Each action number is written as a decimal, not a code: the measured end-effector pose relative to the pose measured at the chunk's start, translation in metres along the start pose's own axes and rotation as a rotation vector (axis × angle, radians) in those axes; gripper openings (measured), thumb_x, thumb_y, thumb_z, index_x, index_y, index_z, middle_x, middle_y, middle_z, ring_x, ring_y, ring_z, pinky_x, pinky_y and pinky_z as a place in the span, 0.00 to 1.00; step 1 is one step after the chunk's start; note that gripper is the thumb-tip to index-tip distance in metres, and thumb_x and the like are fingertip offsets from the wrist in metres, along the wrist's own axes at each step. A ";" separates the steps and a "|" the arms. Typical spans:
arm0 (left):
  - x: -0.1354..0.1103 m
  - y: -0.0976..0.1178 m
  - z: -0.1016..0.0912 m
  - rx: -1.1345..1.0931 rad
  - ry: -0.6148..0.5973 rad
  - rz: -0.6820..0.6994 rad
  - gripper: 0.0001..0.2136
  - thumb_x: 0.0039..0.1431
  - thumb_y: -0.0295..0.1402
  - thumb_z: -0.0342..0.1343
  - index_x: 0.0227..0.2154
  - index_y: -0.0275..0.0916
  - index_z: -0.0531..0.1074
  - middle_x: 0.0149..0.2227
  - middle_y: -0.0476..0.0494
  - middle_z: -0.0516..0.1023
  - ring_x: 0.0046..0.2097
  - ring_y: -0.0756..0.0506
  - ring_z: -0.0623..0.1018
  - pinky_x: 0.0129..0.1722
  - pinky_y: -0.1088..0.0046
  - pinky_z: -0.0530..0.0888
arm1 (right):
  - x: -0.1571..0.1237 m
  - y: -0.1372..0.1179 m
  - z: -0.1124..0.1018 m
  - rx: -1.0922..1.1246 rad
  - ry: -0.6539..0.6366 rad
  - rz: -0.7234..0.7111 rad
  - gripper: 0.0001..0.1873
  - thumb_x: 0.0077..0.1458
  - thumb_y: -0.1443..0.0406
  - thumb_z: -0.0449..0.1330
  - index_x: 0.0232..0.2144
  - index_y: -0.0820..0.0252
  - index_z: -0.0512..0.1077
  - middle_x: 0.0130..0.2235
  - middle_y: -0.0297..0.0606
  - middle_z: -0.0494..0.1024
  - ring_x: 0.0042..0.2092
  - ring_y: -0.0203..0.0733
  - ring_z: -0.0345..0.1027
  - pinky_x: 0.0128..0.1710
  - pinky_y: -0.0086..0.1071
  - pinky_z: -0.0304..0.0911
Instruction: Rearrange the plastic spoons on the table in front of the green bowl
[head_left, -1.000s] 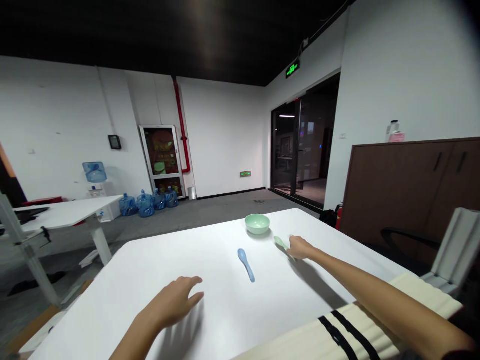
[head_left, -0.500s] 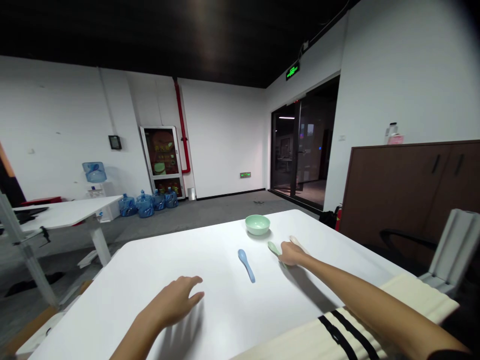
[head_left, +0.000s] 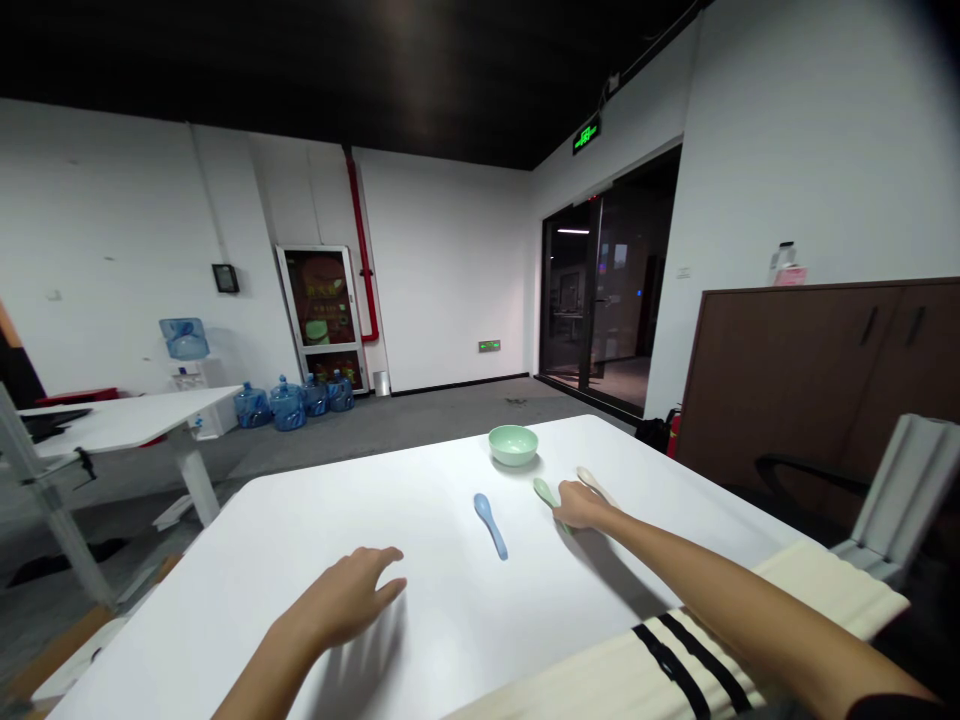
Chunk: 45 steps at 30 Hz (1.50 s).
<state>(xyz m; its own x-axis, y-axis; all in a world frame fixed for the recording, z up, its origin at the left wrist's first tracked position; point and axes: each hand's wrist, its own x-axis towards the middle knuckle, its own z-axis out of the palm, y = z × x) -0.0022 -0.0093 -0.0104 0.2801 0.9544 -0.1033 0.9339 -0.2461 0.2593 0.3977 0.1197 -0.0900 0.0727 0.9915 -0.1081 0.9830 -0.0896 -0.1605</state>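
My right hand (head_left: 582, 505) is closed around the handle of a green spoon (head_left: 545, 491), whose bowl end points toward a green bowl (head_left: 513, 446). Just beyond that hand lies a cream spoon (head_left: 590, 480), partly hidden by it. A blue spoon (head_left: 490, 525) rests on the white table (head_left: 420, 640) between both hands. My left hand (head_left: 366, 597) hovers low over the tabletop on the left, thumb and fingers apart, holding nothing.
A cream cloth with black stripes (head_left: 585, 670) lies along the near right edge. Another white table (head_left: 142, 415) and several blue water bottles (head_left: 287, 405) are at the left. At the right stand a brown cabinet (head_left: 810, 400) and a grey chair (head_left: 892, 490).
The view has shifted slightly. My right hand keeps its hold on the green spoon, and my left hand stays in nearly the same place.
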 end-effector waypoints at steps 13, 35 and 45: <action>0.002 -0.007 0.004 -0.018 0.004 0.011 0.27 0.54 0.55 0.44 0.52 0.48 0.68 0.53 0.41 0.72 0.54 0.38 0.71 0.52 0.61 0.66 | -0.004 -0.003 -0.024 0.008 0.165 0.016 0.27 0.57 0.48 0.47 0.35 0.65 0.72 0.40 0.51 0.76 0.42 0.50 0.70 0.35 0.32 0.57; 0.003 -0.007 0.005 -0.002 0.022 0.028 0.28 0.55 0.56 0.43 0.53 0.49 0.67 0.54 0.44 0.72 0.54 0.38 0.70 0.51 0.64 0.66 | -0.050 -0.017 -0.024 -0.001 0.313 -0.342 0.34 0.57 0.46 0.44 0.58 0.60 0.58 0.60 0.50 0.61 0.60 0.55 0.53 0.56 0.44 0.47; 0.003 -0.004 0.004 0.010 0.007 0.027 0.27 0.55 0.54 0.43 0.53 0.48 0.67 0.54 0.43 0.72 0.55 0.38 0.69 0.52 0.62 0.66 | -0.048 -0.004 -0.031 0.074 0.332 -0.279 0.33 0.59 0.46 0.42 0.56 0.62 0.60 0.54 0.49 0.68 0.53 0.50 0.61 0.51 0.37 0.50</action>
<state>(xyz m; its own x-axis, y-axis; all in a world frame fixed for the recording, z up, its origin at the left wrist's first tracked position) -0.0038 -0.0065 -0.0159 0.3040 0.9485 -0.0895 0.9280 -0.2736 0.2527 0.3952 0.0752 -0.0542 -0.1314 0.9543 0.2685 0.9589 0.1911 -0.2099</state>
